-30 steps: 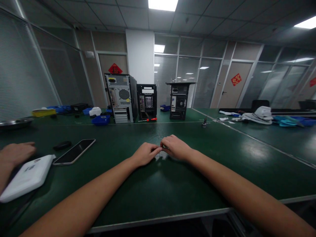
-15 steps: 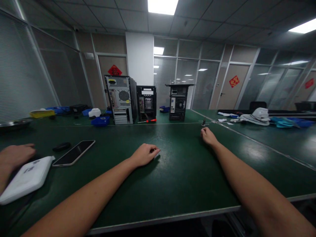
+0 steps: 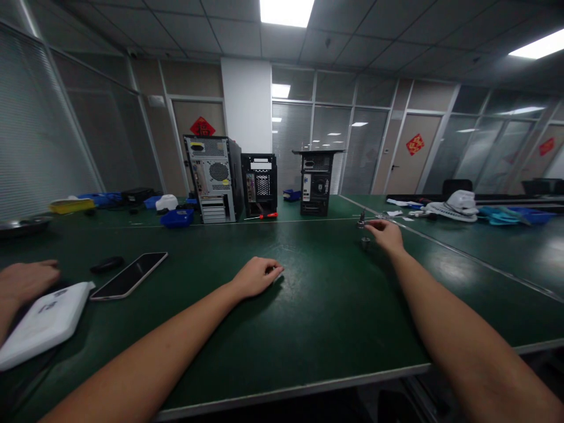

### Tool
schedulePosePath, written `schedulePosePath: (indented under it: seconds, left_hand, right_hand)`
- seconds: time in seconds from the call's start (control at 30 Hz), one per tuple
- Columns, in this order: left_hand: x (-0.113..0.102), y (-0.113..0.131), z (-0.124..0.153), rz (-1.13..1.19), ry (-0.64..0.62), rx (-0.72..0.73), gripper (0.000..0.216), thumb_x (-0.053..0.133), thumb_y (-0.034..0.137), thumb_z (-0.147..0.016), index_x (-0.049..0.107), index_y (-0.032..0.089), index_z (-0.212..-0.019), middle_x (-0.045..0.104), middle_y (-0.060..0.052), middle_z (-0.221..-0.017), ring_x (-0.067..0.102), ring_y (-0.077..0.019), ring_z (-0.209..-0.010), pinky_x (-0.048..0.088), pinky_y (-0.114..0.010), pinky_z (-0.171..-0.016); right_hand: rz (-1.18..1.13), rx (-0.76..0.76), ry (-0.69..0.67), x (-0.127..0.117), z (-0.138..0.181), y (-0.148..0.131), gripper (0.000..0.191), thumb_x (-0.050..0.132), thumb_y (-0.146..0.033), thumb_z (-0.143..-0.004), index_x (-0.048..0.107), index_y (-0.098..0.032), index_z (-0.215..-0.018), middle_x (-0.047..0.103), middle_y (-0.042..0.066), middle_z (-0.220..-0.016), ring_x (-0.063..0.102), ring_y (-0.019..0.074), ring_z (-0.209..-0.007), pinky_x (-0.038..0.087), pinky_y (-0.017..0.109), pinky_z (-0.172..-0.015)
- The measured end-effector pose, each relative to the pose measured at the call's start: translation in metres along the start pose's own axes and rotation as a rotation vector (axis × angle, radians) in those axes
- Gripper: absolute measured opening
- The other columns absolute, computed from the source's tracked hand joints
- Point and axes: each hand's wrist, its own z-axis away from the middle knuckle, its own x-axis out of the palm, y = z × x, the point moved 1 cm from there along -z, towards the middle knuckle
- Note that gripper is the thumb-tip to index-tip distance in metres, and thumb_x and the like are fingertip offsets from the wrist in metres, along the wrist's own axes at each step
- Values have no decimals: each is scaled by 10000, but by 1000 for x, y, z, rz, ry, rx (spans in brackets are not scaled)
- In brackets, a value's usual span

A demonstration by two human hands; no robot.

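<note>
My left hand [image 3: 257,276] lies on the green table [image 3: 326,317] near its middle. Its fingers curl down over a small pale thing [image 3: 278,274] that I cannot make out. My right hand [image 3: 386,234] is stretched far out to the right. Its fingers are loosely apart and point at a small upright metal part [image 3: 361,221]. A second small metal piece [image 3: 365,241] sits on the table just left of that hand, not touching it.
Another person's hand [image 3: 25,281] rests at the left edge beside a white device [image 3: 44,320], a phone [image 3: 128,275] and a small black object [image 3: 107,264]. Three computer cases [image 3: 214,178] and a red-handled screwdriver [image 3: 265,215] stand at the back, with blue trays [image 3: 176,218] nearby.
My right hand left my left hand at the table's middle and moved out to the right, then farther back. A small metal piece now lies where it paused. My left hand stayed.
</note>
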Motion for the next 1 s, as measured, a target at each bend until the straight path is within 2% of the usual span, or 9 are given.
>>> schedulePosePath:
  seconds: [0.13, 0.23, 0.43, 1.0]
  left_hand:
    - [0, -1, 0, -3, 5, 2, 415, 463, 458, -978, 772, 188, -1040, 755, -52, -926, 658, -194, -819, 433, -259, -696]
    - [-1, 1, 0, -11, -6, -7, 418, 461, 456, -977, 773, 184, -1034, 755, -53, -912, 656, -195, -806, 430, -260, -687]
    - [-1, 2, 0, -25, -11, -10, 419, 465, 458, -976, 775, 180, -1025, 755, -56, -923, 656, -194, -813, 427, -257, -685]
    - [-1, 1, 0, -14, -11, -5, 422, 468, 464, -971, 779, 183, -1020, 757, -55, -912, 658, -197, -812, 436, -260, -693]
  right_hand:
    - [201, -65, -81, -18, 0, 5, 323, 641, -442, -837, 778, -201, -1003, 765, 102, -999, 689, 276, -945, 502, 381, -860]
    - [288, -82, -141, -19, 1, 6, 315, 607, -424, -865, 782, -207, -1013, 766, 99, -1014, 687, 282, -954, 499, 380, -854]
    - [308, -117, -220, -12, 6, 0, 300, 603, -377, -862, 782, -206, -1031, 764, 97, -1045, 689, 279, -977, 505, 366, -865]
    - [333, -180, -296, -7, 9, -8, 285, 589, -336, -890, 763, -211, -1079, 760, 94, -1051, 698, 264, -966, 518, 377, -899]
